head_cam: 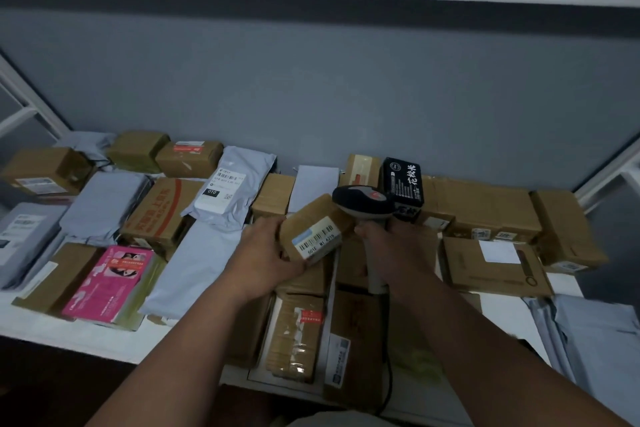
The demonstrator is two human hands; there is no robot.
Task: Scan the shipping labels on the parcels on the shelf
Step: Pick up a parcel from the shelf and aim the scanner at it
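- Cardboard, brown and taped, makes up the small parcel that is gripped by the left hand; the fingers are curled round its left side and lower edge, and it is held tilted above the other parcels.
- Its shipping label, white with barcodes and a pale blue strip, is turned up towards the camera.
- A barcode scanner is held by the right hand, whose fingers are wrapped round the grey handle; the dark head with a red mark on top is seen just above and to the right of the held parcel, close to its upper corner.
- A dark cable is seen running down from the handle past the right forearm.
- Below the hands, a taped brown parcel with a red sticker is laid on the white shelf, beside another box bearing a white label.
- Behind the scanner, a black box with white characters is stood upright among brown cartons.
- To the right, a flat carton with a white label is laid near grey poly bags.
- To the left, a grey poly bag with a label marked 010, a carton with red print and a pink packet are spread across the shelf.
- A grey wall is seen behind the shelf.
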